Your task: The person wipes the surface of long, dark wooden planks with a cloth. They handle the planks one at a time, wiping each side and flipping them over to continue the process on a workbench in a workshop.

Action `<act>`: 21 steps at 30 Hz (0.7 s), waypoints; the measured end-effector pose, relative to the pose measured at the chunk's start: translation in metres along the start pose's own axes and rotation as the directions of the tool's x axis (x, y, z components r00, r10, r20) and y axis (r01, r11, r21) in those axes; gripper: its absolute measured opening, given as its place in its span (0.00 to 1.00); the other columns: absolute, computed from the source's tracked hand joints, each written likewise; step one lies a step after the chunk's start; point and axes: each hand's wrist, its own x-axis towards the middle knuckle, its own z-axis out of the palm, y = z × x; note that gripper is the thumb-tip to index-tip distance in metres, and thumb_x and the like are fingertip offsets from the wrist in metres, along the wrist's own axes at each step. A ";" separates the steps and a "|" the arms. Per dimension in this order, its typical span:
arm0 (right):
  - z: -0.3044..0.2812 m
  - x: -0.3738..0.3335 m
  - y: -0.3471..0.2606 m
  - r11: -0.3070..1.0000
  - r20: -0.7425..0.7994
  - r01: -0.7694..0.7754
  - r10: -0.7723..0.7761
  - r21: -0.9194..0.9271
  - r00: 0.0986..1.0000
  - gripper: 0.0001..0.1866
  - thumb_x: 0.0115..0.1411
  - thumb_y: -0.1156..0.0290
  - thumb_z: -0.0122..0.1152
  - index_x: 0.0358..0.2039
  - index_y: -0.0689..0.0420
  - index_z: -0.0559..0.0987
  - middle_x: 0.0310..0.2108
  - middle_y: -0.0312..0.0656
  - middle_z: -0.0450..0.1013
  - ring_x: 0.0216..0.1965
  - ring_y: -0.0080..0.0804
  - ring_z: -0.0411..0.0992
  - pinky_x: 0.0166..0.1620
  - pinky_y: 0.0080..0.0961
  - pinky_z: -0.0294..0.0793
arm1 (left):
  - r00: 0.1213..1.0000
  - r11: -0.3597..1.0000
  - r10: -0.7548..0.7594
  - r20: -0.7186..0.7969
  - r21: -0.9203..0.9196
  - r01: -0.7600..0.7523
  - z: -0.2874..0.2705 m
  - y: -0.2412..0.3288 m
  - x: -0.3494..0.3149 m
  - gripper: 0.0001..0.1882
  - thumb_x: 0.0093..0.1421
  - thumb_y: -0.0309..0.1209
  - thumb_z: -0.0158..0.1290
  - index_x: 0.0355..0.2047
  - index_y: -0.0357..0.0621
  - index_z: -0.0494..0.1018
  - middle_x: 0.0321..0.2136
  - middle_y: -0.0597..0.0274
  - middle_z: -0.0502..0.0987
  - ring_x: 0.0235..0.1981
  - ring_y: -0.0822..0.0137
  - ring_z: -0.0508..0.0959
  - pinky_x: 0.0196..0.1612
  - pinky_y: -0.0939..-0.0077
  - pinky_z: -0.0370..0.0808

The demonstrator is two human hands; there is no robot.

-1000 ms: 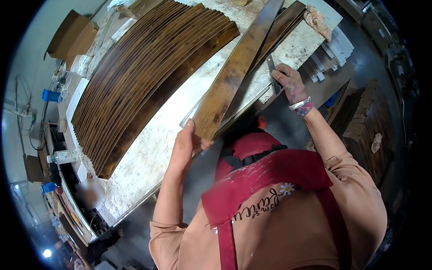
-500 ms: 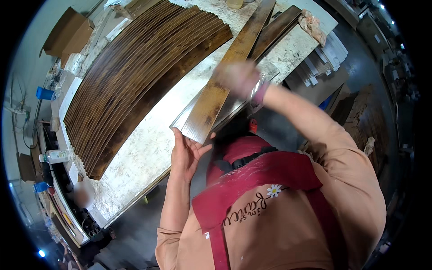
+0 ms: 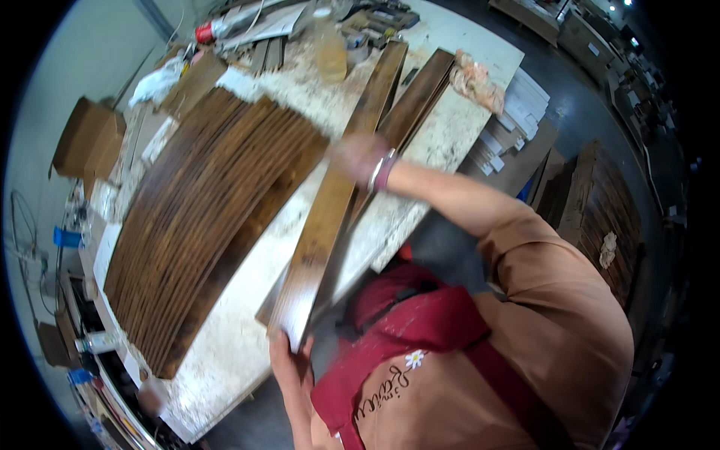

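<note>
A long brown wooden plank (image 3: pixel 319 232) slants across the table from its near edge toward the back. My left hand (image 3: pixel 289 367) is closed on the plank's near end, thumb at the edge and other fingers partly hidden beneath. Farther up, my right hand (image 3: pixel 360 157) is over the same plank, with a bracelet at the wrist. Motion smears its fingers, so I cannot make out whether anything is in them. To the left lies a fanned row of similar brown planks (image 3: pixel 202 217). Another dark plank (image 3: pixel 420 97) rests just right of the held one.
A crumpled stained cloth (image 3: pixel 478 82) lies at the table's right edge. Toward the back stand a bottle of yellowish liquid (image 3: pixel 330 56) and assorted clutter. An open cardboard box (image 3: pixel 90 142) is at far left. White strips (image 3: pixel 517 112) are stacked beyond the right edge.
The view has shifted, bringing more of the table's back into sight. My right hand has moved farther up the plank, away from my left hand. My left fingers, spread before, are now closer around the plank's end.
</note>
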 end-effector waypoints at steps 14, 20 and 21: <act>-0.023 0.129 0.269 0.973 -0.002 -0.203 0.204 -0.113 0.979 0.16 0.63 0.64 0.45 0.33 0.57 0.81 0.31 0.53 0.78 0.32 0.48 0.78 0.36 0.36 0.78 | 0.984 0.975 -0.018 -0.175 0.217 0.057 0.027 0.022 -0.042 0.33 0.59 0.39 0.60 0.61 0.42 0.62 0.52 0.55 0.71 0.48 0.59 0.72 0.43 0.62 0.71; -0.046 0.123 0.289 0.972 0.012 -0.217 0.216 0.095 0.976 0.18 0.67 0.59 0.43 0.43 0.52 0.80 0.39 0.48 0.78 0.41 0.40 0.77 0.46 0.35 0.76 | 0.987 0.964 -0.057 -0.148 0.249 0.093 0.030 0.029 -0.049 0.35 0.57 0.41 0.61 0.61 0.42 0.61 0.51 0.56 0.71 0.47 0.59 0.72 0.45 0.63 0.69; -0.047 0.139 0.333 0.955 -0.028 -0.286 0.285 -0.074 0.958 0.18 0.66 0.59 0.44 0.46 0.52 0.80 0.40 0.47 0.78 0.42 0.40 0.77 0.47 0.34 0.76 | 0.990 0.967 -0.050 -0.133 0.240 0.081 0.038 0.029 -0.050 0.36 0.57 0.41 0.61 0.61 0.41 0.60 0.52 0.56 0.71 0.48 0.58 0.71 0.47 0.62 0.68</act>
